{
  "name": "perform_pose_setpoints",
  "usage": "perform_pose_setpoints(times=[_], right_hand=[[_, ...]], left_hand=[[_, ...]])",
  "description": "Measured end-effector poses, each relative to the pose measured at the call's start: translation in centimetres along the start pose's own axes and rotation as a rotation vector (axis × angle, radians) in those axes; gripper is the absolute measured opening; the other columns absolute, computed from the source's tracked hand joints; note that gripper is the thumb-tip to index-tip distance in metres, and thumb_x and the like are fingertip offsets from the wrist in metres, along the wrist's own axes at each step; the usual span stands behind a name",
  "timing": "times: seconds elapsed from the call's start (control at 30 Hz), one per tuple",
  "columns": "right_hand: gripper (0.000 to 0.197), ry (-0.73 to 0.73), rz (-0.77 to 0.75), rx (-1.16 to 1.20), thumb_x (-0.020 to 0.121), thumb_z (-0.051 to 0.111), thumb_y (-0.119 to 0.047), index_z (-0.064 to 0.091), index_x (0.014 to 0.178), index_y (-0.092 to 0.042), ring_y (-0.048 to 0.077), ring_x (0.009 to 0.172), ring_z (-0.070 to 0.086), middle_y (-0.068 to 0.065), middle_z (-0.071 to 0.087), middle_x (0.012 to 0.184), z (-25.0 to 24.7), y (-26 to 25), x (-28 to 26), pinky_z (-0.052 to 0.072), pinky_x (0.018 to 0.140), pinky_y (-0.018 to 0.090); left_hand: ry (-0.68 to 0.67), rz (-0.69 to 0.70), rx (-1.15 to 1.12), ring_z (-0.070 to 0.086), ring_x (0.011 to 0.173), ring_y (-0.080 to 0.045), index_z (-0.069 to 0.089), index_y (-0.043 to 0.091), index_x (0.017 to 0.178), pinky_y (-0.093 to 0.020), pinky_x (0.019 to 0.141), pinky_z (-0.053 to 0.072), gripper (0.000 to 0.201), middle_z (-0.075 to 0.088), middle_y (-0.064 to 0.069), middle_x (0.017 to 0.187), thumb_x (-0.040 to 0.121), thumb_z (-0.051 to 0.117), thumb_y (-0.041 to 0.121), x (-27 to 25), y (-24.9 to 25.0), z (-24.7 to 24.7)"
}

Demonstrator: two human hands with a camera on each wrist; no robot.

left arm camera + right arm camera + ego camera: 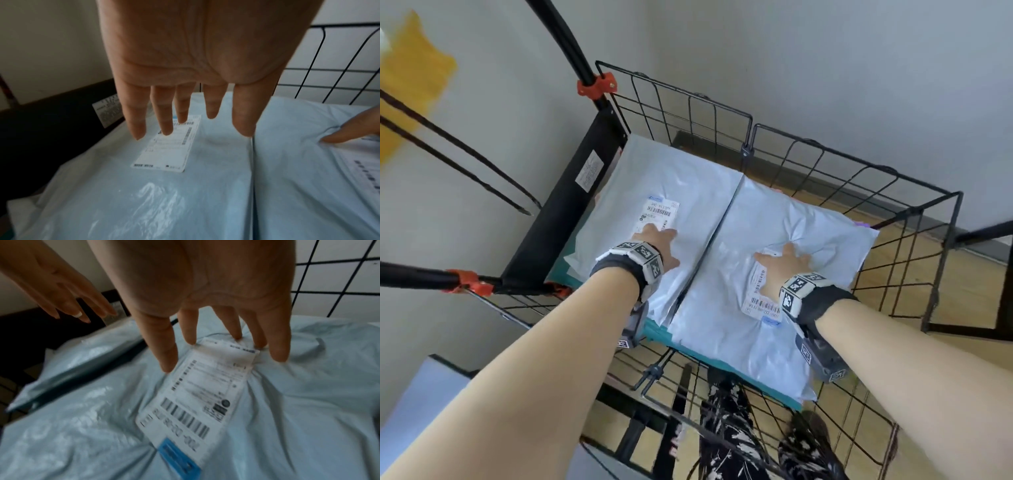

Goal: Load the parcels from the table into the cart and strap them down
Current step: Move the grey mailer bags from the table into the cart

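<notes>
Two pale grey plastic mailer parcels lie side by side inside the black wire cart (852, 171). The left parcel (681, 178) carries a white label (170, 146); my left hand (654, 240) lies over it with fingers (139, 128) straight and spread. The right parcel (808, 226) is wrinkled, and my right hand (784, 267) presses on it with straight fingers (168, 360) at the top of its label (207, 395). A teal parcel edge (722, 359) shows beneath both.
The cart's black handle frame (558, 212) with orange clamps (595, 85) stands at the left. Wire walls enclose the far and right sides. A grey surface (421, 404) shows at the lower left. Patterned trousers and shoes (729, 428) are below the cart, on the wood floor.
</notes>
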State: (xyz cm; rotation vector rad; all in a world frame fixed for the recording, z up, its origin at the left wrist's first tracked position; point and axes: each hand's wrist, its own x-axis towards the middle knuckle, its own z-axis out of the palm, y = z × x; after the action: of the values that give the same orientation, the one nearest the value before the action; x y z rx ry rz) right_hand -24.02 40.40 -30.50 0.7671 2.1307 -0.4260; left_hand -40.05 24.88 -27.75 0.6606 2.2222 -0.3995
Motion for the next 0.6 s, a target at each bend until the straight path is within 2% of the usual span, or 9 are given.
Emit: perform_pose_setpoints(times=[0.07, 0.17, 0.2, 0.3, 0.4, 0.5, 0.6], right_hand=[[0.059, 0.073, -0.055, 0.048, 0.092, 0.051, -0.023, 0.029, 0.143, -0.040, 0.035, 0.135, 0.027, 0.012, 0.018, 0.149, -0.9, -0.3, -1.2, 0.037, 0.107, 0.043], [0.054, 0.168, -0.161, 0.133, 0.093, 0.049, -0.022, 0.035, 0.143, -0.036, 0.030, 0.128, 0.041, 0.011, 0.035, 0.142, -1.8, -0.6, -3.9, 0.041, 0.104, 0.038], [0.053, 0.202, -0.205, 0.149, 0.093, 0.049, -0.022, 0.036, 0.143, -0.034, 0.030, 0.127, 0.044, 0.010, 0.039, 0.142, -2.1, -0.6, -5.0, 0.042, 0.103, 0.037], [0.049, 0.290, -0.328, 0.152, 0.093, 0.048, -0.020, 0.042, 0.141, -0.031, 0.027, 0.127, 0.046, 0.006, 0.045, 0.142, -3.0, -0.4, -8.8, 0.040, 0.104, 0.034], [0.041, 0.340, -0.402, 0.080, 0.093, 0.048, -0.020, 0.051, 0.134, -0.026, 0.025, 0.126, 0.049, 0.001, 0.050, 0.140, -3.6, 0.2, -12.7, 0.040, 0.103, 0.033], [0.030, 0.385, -0.478, 0.009, 0.091, 0.048, -0.017, 0.066, 0.116, -0.016, 0.030, 0.110, 0.059, 0.008, 0.064, 0.122, -4.1, 0.6, -16.5, 0.049, 0.095, 0.037], [0.028, 0.440, -0.598, -0.054, 0.092, 0.047, -0.016, 0.070, 0.107, -0.011, 0.031, 0.102, 0.062, 0.011, 0.068, 0.111, -3.8, 0.4, -20.3, 0.052, 0.087, 0.034]], left_hand=[[0.075, -0.020, -0.039, 0.052, 0.116, -0.034, 0.029, 0.023, 0.145, -0.042, 0.093, 0.049, 0.062, 0.033, -0.013, 0.140, 0.090, 0.055, 0.038, -2.3, 0.2, -0.6], [0.192, -0.049, -0.106, 0.056, 0.112, -0.033, 0.030, 0.021, 0.145, -0.038, 0.084, 0.049, 0.061, 0.038, -0.013, 0.138, 0.091, 0.054, 0.036, -6.7, 0.4, -1.4], [0.232, -0.065, -0.142, 0.056, 0.112, -0.033, 0.030, 0.021, 0.144, -0.038, 0.084, 0.049, 0.060, 0.039, -0.013, 0.138, 0.091, 0.054, 0.036, -8.2, 0.5, -1.6], [0.333, -0.120, -0.254, 0.052, 0.120, -0.032, 0.030, 0.018, 0.145, -0.040, 0.097, 0.047, 0.060, 0.039, -0.014, 0.142, 0.091, 0.054, 0.034, -13.3, 0.8, -1.7], [0.404, -0.201, -0.321, 0.052, 0.119, -0.032, 0.031, 0.017, 0.144, -0.038, 0.094, 0.045, 0.058, 0.041, -0.014, 0.140, 0.093, 0.052, 0.033, -18.8, 1.6, -0.7], [0.447, -0.280, -0.363, 0.055, 0.114, -0.031, 0.035, 0.015, 0.142, -0.039, 0.093, 0.049, 0.055, 0.045, -0.012, 0.136, 0.093, 0.051, 0.035, -24.3, 2.1, 1.3], [0.477, -0.370, -0.401, 0.057, 0.112, -0.031, 0.039, 0.013, 0.140, -0.041, 0.094, 0.050, 0.054, 0.052, -0.012, 0.131, 0.093, 0.051, 0.036, -29.9, 2.3, 4.0]])
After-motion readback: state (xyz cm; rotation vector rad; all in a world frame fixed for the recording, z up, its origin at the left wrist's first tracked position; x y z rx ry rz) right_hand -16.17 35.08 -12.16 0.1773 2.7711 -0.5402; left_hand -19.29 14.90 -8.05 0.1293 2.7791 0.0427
